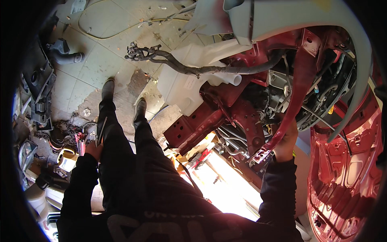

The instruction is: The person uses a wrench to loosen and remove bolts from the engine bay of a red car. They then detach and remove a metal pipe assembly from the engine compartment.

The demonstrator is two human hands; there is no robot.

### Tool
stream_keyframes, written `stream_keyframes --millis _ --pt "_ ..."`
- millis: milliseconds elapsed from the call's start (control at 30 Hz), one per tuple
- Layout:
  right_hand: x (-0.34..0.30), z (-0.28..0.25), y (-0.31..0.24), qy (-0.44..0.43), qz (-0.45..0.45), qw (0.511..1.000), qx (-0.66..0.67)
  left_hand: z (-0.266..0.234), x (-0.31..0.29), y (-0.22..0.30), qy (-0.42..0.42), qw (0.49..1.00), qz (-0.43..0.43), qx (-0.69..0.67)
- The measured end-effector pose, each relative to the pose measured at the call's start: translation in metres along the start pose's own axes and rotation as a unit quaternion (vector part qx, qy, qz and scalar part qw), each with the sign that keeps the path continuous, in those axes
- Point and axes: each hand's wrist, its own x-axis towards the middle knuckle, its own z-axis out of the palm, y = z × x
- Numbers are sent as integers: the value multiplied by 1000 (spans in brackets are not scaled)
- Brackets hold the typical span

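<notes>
My left hand [95,151] hangs low beside my left leg, its fingers closed around a slim metal tool [103,130] that points away from me; its kind is hard to make out. My right hand [287,140] reaches in behind a red metal body bar [298,86] at the car's front end. Its fingertips disappear among dark hoses and wires, so their grip is hidden. Left of that hand is a red bracket plate with holes [252,128]. A pale plastic reservoir [183,82] and a thick taped wiring harness [193,70] stick out toward the left.
A grey fender [298,18] arches over the far right. At the right edge stands a large red panel [346,173]. Black car parts [38,88], a black hose [66,56] and a yellow jug [67,159] lie at left. A yellow cable [105,38] crosses the tiled floor.
</notes>
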Motion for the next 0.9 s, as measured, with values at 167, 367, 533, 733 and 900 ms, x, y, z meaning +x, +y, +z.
stream_keyframes --millis 167,367,533,733,900 --pt "-1 -3 0 -20 18 1000 -13 -7 -8 14 19 992 103 72" --pt "-2 -15 -4 -34 -20 999 4 -40 -58 105 83 984 138 75" --pt "-29 -28 -2 75 0 997 -22 -71 -121 223 102 965 239 38" --pt "-119 -39 -28 224 14 972 72 -67 -245 357 67 904 422 1" --pt "-185 1 -66 52 -116 928 349 0 -338 440 -16 841 540 -35"
